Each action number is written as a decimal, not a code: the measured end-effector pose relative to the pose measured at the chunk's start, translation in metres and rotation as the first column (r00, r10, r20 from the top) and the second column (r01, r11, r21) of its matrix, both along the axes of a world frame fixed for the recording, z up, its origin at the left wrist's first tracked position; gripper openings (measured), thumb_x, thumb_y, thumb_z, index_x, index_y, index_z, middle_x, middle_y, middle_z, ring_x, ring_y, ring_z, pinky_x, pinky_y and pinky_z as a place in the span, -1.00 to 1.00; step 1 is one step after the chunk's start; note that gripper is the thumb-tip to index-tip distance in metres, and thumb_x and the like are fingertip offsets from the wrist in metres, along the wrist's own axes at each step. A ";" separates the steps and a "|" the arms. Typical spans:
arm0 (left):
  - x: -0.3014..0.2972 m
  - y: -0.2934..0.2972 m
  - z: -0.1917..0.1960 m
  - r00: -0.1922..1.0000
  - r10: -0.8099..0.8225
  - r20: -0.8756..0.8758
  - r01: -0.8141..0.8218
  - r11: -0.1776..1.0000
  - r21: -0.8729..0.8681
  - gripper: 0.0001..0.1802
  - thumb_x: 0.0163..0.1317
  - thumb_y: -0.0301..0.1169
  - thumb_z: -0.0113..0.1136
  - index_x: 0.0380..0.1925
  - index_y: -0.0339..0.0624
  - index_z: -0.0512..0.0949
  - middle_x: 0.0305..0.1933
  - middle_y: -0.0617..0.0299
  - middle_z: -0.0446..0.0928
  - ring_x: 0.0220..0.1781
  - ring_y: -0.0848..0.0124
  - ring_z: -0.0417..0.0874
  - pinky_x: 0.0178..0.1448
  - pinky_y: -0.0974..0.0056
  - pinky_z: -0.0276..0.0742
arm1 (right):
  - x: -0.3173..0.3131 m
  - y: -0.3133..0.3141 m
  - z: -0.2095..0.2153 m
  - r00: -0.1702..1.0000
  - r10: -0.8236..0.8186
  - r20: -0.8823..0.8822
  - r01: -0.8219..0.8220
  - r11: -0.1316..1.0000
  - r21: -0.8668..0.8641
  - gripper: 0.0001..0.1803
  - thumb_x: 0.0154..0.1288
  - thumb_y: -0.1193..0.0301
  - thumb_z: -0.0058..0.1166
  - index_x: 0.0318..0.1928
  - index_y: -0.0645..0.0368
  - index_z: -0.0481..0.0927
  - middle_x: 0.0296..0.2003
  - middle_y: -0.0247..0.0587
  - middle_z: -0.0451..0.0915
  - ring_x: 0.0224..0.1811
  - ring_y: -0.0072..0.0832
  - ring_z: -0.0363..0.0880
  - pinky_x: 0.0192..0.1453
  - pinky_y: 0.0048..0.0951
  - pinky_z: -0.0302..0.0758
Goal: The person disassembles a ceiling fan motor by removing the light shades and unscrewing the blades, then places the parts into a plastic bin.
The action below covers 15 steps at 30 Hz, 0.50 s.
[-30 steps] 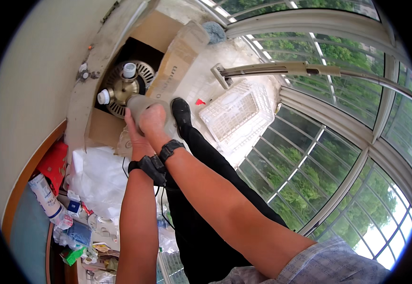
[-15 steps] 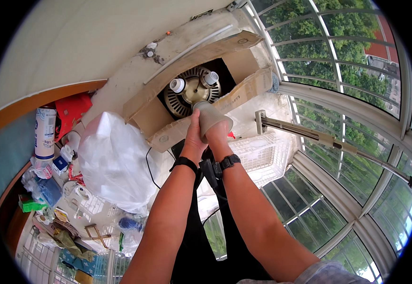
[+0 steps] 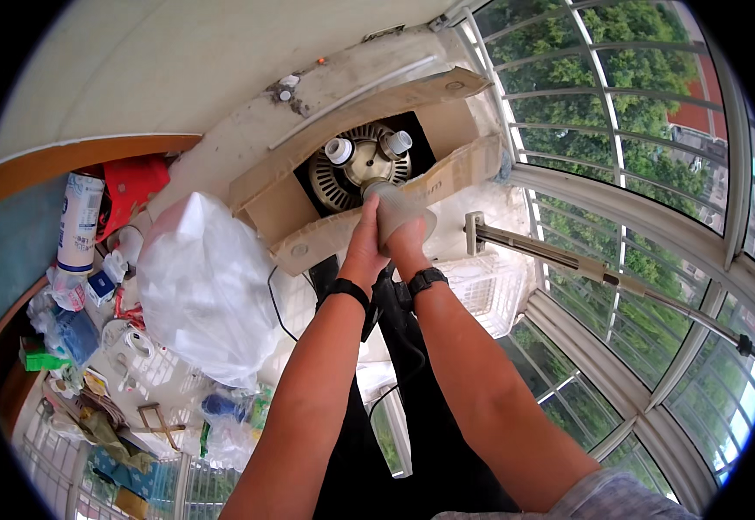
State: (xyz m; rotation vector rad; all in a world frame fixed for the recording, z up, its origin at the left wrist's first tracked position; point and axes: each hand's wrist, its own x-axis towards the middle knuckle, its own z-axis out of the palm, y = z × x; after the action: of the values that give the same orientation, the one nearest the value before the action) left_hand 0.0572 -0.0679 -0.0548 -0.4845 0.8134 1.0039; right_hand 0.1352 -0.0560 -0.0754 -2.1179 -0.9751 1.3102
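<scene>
A bell-shaped, frosted lampshade [image 3: 384, 206] is in my hands, its narrow end at the near side of a bronze ceiling-fan light fixture [image 3: 366, 166]. My left hand [image 3: 363, 249] is closed round the shade's left side, thumb pointing up along it. My right hand [image 3: 407, 243] reaches into the wide mouth of the shade, which hides its fingers. Two white lamp sockets [image 3: 339, 151] stick up bare from the fixture. Whether the narrow end sits on a third socket cannot be seen. The fixture lies in an open cardboard box [image 3: 325, 236].
A large white plastic bag [image 3: 208, 290] bulges left of the box. Farther left stand a white and blue roll-shaped pack [image 3: 80, 223] and a red bag [image 3: 135, 186]. On the right, a metal pole [image 3: 559, 251] juts past barred windows. A white plastic crate [image 3: 481, 295] is behind my right wrist.
My view has shifted slightly. The shade has tilted, so its wide mouth shows less of its inside. My right hand has gone a little under its rim; both hands stay at the shade.
</scene>
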 end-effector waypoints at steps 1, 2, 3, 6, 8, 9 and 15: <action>0.000 0.001 0.001 1.000 -0.002 -0.005 0.002 1.000 -0.006 -0.24 0.26 0.26 0.10 0.21 -0.11 0.40 0.18 0.19 0.48 0.21 0.30 0.49 0.31 0.19 0.41 | 0.000 0.002 0.004 0.984 0.123 0.130 -0.132 0.989 0.068 -0.62 0.39 0.29 -0.10 -0.01 0.33 0.62 -0.14 0.03 0.68 -0.11 -0.19 0.67 -0.09 -0.25 0.56; 0.000 0.002 0.002 1.000 -0.004 -0.010 0.003 1.000 -0.012 -0.24 0.26 0.26 0.10 0.21 -0.10 0.40 0.18 0.19 0.48 0.21 0.29 0.49 0.30 0.19 0.41 | -0.004 0.005 0.006 0.993 0.068 0.093 -0.074 0.995 0.065 -0.62 0.39 0.29 -0.09 -0.02 0.33 0.62 -0.14 0.03 0.68 -0.11 -0.19 0.67 -0.10 -0.24 0.56; 0.003 0.003 0.002 1.000 -0.010 -0.008 0.010 1.000 -0.018 -0.23 0.25 0.27 0.11 0.21 -0.10 0.39 0.18 0.19 0.48 0.21 0.29 0.49 0.30 0.19 0.42 | -0.004 0.008 0.006 0.998 0.007 0.062 -0.011 0.998 0.058 -0.62 0.38 0.30 -0.08 -0.02 0.32 0.62 -0.14 0.03 0.68 -0.11 -0.20 0.67 -0.10 -0.24 0.56; -0.001 0.002 -0.002 0.999 0.034 -0.009 -0.034 0.999 -0.006 -0.23 0.23 0.27 0.12 0.20 -0.09 0.40 0.17 0.19 0.49 0.21 0.30 0.50 0.30 0.18 0.42 | -0.008 0.008 0.021 0.928 0.253 0.273 -0.274 0.961 0.038 -0.64 0.37 0.29 -0.04 -0.03 0.30 0.63 -0.15 0.02 0.69 -0.11 -0.20 0.67 -0.12 -0.23 0.56; -0.003 0.000 0.004 0.997 0.080 -0.003 -0.080 0.997 -0.001 -0.23 0.22 0.23 0.19 0.19 -0.15 0.40 0.17 0.18 0.49 0.20 0.29 0.51 0.30 0.20 0.42 | -0.008 0.009 0.030 0.818 0.455 0.352 -0.458 0.885 -0.080 -0.61 0.37 0.25 -0.02 0.03 0.26 0.60 -0.08 0.00 0.65 -0.04 -0.22 0.64 -0.08 -0.25 0.55; -0.005 0.000 0.006 0.994 0.107 -0.007 -0.107 0.994 0.006 -0.23 0.21 0.20 0.22 0.18 -0.18 0.41 0.17 0.17 0.50 0.19 0.28 0.52 0.30 0.21 0.43 | -0.010 0.013 0.029 0.798 0.518 0.310 -0.495 0.855 -0.155 -0.57 0.37 0.20 -0.01 0.10 0.22 0.56 0.00 -0.02 0.62 0.03 -0.24 0.61 -0.03 -0.27 0.55; 0.013 0.010 -0.003 0.998 0.053 -0.025 -0.053 0.998 -0.028 -0.30 0.24 0.14 0.22 0.16 -0.16 0.42 0.13 0.19 0.52 0.13 0.32 0.55 0.19 0.20 0.50 | 0.036 0.012 -0.064 0.833 0.503 0.231 -0.436 0.854 -0.285 -0.45 0.36 0.09 0.00 0.26 0.07 0.43 0.17 -0.22 0.53 0.21 -0.35 0.49 0.18 -0.40 0.44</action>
State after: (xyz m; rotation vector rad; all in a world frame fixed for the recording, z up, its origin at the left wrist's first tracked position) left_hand 0.0707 -0.0579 -0.0577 -0.5214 0.8407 1.0502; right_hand 0.1712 -0.0439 -0.1394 -2.3874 -1.6383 1.3951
